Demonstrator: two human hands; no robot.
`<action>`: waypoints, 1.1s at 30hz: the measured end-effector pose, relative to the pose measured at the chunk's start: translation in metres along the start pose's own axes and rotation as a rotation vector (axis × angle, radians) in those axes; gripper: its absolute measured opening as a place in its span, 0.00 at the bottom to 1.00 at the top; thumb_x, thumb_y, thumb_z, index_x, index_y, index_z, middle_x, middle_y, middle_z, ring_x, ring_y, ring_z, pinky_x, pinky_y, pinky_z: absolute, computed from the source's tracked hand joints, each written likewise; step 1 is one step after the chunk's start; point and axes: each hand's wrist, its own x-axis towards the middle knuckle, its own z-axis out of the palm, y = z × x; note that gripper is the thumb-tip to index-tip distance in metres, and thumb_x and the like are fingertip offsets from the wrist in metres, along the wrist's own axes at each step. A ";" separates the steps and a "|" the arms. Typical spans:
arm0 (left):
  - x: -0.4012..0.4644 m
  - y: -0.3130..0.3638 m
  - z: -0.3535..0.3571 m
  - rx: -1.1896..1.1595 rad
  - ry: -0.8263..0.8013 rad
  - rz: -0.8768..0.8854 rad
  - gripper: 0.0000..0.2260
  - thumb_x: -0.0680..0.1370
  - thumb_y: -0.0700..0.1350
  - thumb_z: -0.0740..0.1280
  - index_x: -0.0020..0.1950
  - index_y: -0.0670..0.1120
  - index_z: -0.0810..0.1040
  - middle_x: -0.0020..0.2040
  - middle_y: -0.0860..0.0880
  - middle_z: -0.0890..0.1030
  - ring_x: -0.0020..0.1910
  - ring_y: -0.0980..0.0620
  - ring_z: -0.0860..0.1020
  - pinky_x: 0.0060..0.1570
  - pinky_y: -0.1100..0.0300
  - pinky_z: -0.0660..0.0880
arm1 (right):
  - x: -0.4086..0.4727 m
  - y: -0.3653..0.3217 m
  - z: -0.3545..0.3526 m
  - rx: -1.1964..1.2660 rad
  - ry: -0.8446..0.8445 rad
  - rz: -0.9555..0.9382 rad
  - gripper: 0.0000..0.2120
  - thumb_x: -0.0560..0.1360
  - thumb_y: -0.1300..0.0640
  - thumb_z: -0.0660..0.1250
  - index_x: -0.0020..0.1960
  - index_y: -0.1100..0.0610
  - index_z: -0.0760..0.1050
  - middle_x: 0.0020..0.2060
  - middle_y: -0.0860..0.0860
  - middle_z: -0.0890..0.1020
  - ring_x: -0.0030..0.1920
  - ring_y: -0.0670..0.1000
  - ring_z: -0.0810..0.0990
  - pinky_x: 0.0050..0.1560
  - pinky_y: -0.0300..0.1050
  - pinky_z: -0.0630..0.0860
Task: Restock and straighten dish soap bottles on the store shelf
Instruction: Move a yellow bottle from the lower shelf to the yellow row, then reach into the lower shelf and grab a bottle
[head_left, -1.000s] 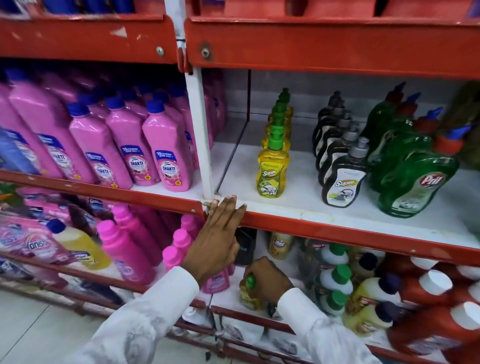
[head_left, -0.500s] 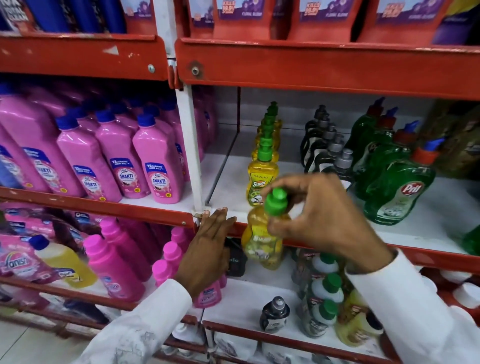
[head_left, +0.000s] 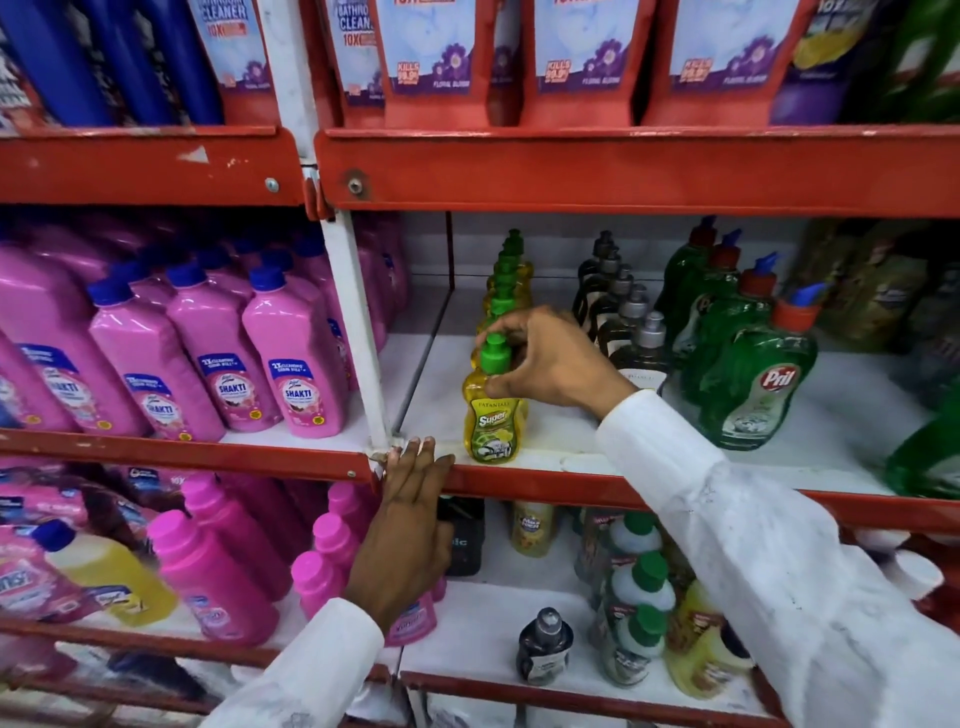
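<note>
Head view: right hand (head_left: 550, 364) fingers pinch the green cap of the yellow Super dish soap bottle (head_left: 491, 415), upright at the shelf (head_left: 571, 486) front, heading its row. Left hand (head_left: 410, 519) lies flat, empty, on the shelf edge, just left.

The right hand (head_left: 550, 364) reaches forward with fingers curled in a pinch, while the left hand (head_left: 410, 525) lies flat, fingers extended upward together.

Five grey-capped dark bottles (head_left: 640, 347), four green Pril bottles (head_left: 761, 384), two hands (head_left: 545, 358)
</note>
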 end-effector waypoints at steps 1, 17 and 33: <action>-0.001 0.001 0.001 0.018 -0.004 0.012 0.35 0.71 0.36 0.68 0.76 0.46 0.59 0.80 0.45 0.57 0.80 0.48 0.48 0.79 0.46 0.51 | 0.001 0.002 0.001 0.008 -0.001 -0.003 0.25 0.61 0.57 0.82 0.56 0.51 0.82 0.50 0.49 0.86 0.51 0.48 0.85 0.58 0.48 0.82; 0.006 0.057 0.024 0.051 0.100 0.295 0.24 0.73 0.38 0.67 0.70 0.41 0.71 0.68 0.40 0.73 0.69 0.40 0.70 0.71 0.44 0.67 | -0.149 0.070 0.035 0.159 0.256 0.213 0.16 0.69 0.66 0.75 0.53 0.50 0.83 0.42 0.45 0.86 0.39 0.42 0.84 0.45 0.32 0.80; 0.018 0.076 0.033 -0.027 -0.053 0.240 0.30 0.73 0.36 0.68 0.74 0.44 0.65 0.70 0.44 0.71 0.72 0.47 0.65 0.74 0.50 0.64 | -0.171 0.158 0.167 -0.116 -0.188 0.385 0.15 0.59 0.58 0.74 0.46 0.53 0.84 0.43 0.51 0.87 0.46 0.54 0.84 0.49 0.47 0.82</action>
